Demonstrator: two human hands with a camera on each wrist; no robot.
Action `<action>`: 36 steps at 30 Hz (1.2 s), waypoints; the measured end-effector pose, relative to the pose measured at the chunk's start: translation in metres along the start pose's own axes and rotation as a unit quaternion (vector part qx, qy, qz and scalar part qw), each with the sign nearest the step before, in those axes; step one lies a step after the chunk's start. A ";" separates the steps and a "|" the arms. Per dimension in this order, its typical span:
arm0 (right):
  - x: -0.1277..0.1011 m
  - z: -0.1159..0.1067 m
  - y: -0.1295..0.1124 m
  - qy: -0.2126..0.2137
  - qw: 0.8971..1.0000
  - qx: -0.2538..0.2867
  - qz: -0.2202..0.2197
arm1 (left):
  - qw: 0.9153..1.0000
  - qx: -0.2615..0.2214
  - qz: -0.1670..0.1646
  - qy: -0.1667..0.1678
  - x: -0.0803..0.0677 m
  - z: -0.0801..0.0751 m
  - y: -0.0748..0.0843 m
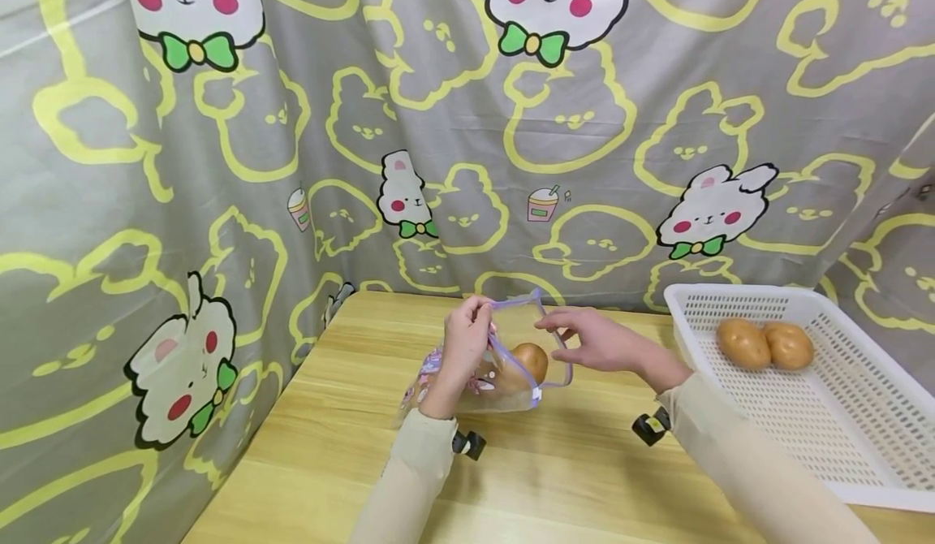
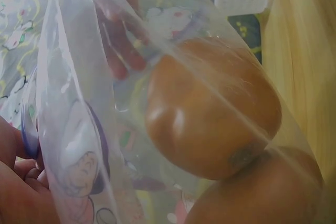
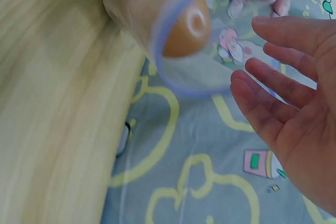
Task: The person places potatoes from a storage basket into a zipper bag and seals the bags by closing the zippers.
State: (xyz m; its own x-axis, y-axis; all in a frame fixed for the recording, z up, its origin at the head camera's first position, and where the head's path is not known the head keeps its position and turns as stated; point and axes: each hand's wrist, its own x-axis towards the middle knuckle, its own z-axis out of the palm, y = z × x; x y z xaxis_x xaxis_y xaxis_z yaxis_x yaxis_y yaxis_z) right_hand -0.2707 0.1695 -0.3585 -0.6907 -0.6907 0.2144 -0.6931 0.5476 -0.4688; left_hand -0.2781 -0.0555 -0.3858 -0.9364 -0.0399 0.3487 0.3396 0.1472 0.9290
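A clear zip bag [image 1: 504, 400] with purple edging and a printed cartoon pattern lies on its side, its mouth spread toward the right. Inside it, one brown potato [image 1: 531, 360] shows near the opening, and the left wrist view reveals a second potato [image 2: 257, 192] against the first. My left hand [image 1: 463, 341] pinches the bag's upper rim. At the mouth is my right hand [image 1: 595, 341], fingers apart and slightly bent, with nothing held; whether its fingertips touch the purple rim [image 3: 181, 90] I cannot tell.
To the right stands a white perforated plastic basket [image 1: 862, 479] with two potatoes [image 1: 745, 344] in it. The wooden table [image 1: 292, 479] ends at a grey patterned curtain [image 1: 467, 122] behind and to the left.
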 end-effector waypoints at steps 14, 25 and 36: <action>-0.055 -0.048 0.044 0.049 0.995 -0.077 0.050 | 1.000 0.004 -0.004 0.001 -0.002 0.000 -0.003; -0.108 -0.080 0.092 0.098 0.984 -0.115 0.097 | 1.000 0.001 0.003 0.002 0.000 0.001 -0.001; -0.148 -0.091 0.137 0.105 0.973 -0.116 0.170 | 1.000 0.000 -0.003 0.003 -0.001 0.002 0.000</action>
State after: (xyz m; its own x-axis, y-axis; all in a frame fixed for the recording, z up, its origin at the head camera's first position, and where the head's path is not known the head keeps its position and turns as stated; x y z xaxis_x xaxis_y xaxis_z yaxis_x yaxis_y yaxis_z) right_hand -0.2822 0.3896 -0.3766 -0.8985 -0.3516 0.2630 -0.4276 0.8364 -0.3429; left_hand -0.2769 -0.0534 -0.3864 -0.9377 -0.0462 0.3442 0.3346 0.1460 0.9310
